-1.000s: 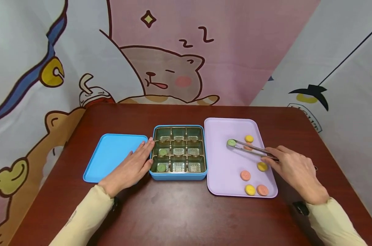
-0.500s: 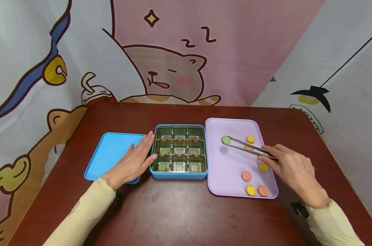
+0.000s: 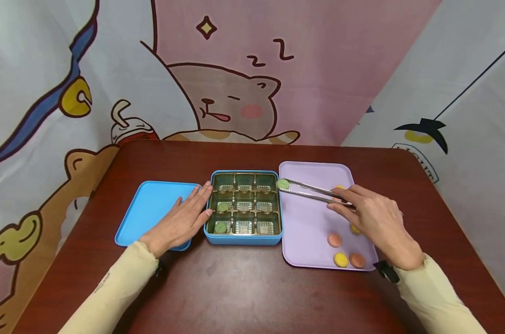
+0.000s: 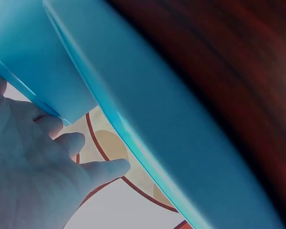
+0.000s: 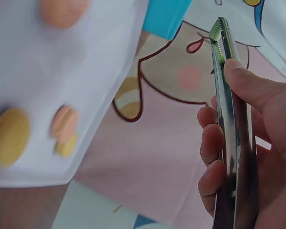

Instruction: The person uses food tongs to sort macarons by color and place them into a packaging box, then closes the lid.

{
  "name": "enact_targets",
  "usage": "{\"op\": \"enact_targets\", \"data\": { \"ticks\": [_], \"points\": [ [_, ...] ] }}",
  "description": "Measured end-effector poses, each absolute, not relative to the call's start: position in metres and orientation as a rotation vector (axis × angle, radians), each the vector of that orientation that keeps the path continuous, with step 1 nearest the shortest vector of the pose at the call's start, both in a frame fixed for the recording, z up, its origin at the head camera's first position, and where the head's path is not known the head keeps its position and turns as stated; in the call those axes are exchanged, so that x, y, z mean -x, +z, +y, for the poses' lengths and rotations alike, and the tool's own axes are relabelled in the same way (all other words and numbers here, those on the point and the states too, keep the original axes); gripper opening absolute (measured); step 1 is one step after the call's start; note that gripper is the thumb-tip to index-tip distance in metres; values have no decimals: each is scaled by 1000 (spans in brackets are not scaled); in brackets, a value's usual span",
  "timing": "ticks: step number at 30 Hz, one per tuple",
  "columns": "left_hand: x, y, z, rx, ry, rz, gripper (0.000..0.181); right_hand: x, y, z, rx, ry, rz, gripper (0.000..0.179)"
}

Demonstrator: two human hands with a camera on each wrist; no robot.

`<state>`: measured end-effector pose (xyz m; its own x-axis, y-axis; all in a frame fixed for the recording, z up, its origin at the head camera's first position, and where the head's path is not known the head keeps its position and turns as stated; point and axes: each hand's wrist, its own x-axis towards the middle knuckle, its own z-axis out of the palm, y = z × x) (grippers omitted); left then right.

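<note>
Right hand [image 3: 374, 217]: fingers curled round tongs [image 5: 235, 148]
Tongs: tips hold green disc [image 3: 283, 184]
Left hand [image 3: 179, 225]: fingers straight, beside box [image 3: 242, 239]

Dark reddish-brown table [image 3: 252, 287] bearing three objects in a row, seen from the head camera.

The top is glossy, with rounded far corners and a pale patch of reflected light in front of the row; the left wrist view shows faint streaks in its surface. At left lies a flat blue panel [image 3: 152, 208] with a low rim; in the middle stands a blue box [image 3: 244, 240], upright and apart from the panel at the near end. At right lies a lilac tray [image 3: 310, 236], its near edge reaching farther forward than the box's; box and tray appear to touch, though the seam is too narrow to be certain.
</note>
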<state>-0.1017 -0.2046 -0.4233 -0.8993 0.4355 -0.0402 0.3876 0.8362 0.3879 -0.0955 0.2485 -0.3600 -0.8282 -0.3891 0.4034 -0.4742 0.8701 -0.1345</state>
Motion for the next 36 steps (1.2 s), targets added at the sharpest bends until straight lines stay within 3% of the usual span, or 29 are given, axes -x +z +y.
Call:
{"op": "enact_targets", "data": {
  "ticks": [16,36],
  "points": [
    [101,-423,-202,-641,549,2897,66,121,-347,201,-875,356,-2584,33],
    [100,-423,-201,-633,568,2899,65,136,-345,170,-913,348,-2545,33]
  ]
}}
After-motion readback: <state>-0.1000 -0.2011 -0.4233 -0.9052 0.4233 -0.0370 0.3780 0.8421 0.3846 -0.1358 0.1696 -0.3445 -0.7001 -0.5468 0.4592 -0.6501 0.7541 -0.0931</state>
